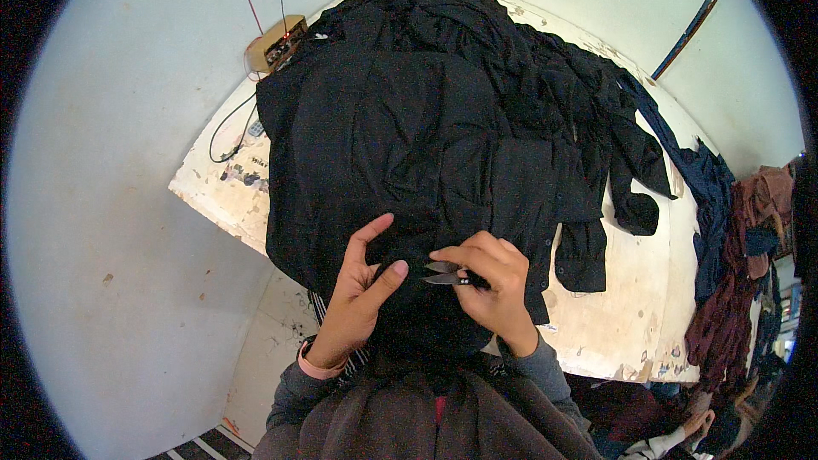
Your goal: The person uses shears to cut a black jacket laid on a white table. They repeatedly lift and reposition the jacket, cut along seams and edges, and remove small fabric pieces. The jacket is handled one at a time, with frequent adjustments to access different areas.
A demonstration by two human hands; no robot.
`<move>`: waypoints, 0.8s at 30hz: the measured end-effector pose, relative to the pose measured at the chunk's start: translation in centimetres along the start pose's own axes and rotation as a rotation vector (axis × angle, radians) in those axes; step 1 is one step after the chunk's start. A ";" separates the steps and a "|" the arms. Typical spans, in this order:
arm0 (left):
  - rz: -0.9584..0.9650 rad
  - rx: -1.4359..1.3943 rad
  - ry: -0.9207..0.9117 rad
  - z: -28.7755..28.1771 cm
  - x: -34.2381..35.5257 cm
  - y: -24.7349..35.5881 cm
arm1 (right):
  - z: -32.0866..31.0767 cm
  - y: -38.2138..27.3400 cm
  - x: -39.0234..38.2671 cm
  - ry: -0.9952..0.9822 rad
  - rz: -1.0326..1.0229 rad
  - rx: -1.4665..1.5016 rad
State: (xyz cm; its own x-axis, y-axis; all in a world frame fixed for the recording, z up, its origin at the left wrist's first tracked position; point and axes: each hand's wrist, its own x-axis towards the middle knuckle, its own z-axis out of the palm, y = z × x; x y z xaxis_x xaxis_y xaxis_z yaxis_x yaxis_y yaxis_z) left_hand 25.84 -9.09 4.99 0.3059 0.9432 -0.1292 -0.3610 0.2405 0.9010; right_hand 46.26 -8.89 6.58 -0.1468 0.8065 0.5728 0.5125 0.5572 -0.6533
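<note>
A black button-up shirt (366, 136) is spread over the near side of the table and hangs over its edge toward me. On its lower part, my left hand (358, 285) grips the cloth, thumb and index finger stretched apart and the other fingers mostly hidden in the folds. My right hand (494, 281) is closed around small thread snips (443, 273). Their two pointed blades are parted and aim left, just above the black cloth and close to my left thumb.
More dark garments (528, 60) are heaped at the back of the white, stained table (613, 324). Dark blue and maroon clothes (716, 315) hang over its right side. A brown box with wires (281, 43) sits at the far left by the wall. Another person's hand (699, 422) shows at lower right.
</note>
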 end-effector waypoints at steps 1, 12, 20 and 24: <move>0.001 0.007 -0.020 0.0 0.0 -0.1 | 0.3 0.4 -0.1 -0.002 0.017 0.039; 0.043 0.009 -0.034 -0.1 0.0 0.0 | 0.7 -0.3 -0.2 0.075 0.056 0.125; 0.019 -0.121 -0.019 0.3 0.1 -0.6 | -0.6 1.0 -0.5 0.325 0.276 0.202; 0.026 -0.115 0.000 0.1 0.2 -0.7 | -1.2 0.4 -0.4 0.286 0.232 0.170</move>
State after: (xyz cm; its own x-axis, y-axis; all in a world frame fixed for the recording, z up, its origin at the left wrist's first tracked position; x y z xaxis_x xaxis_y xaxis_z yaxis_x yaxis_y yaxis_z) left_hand 26.27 -9.12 4.39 0.2954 0.9494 -0.1066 -0.4670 0.2409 0.8508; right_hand 47.49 -9.28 6.67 0.2102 0.8406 0.4992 0.3532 0.4109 -0.8405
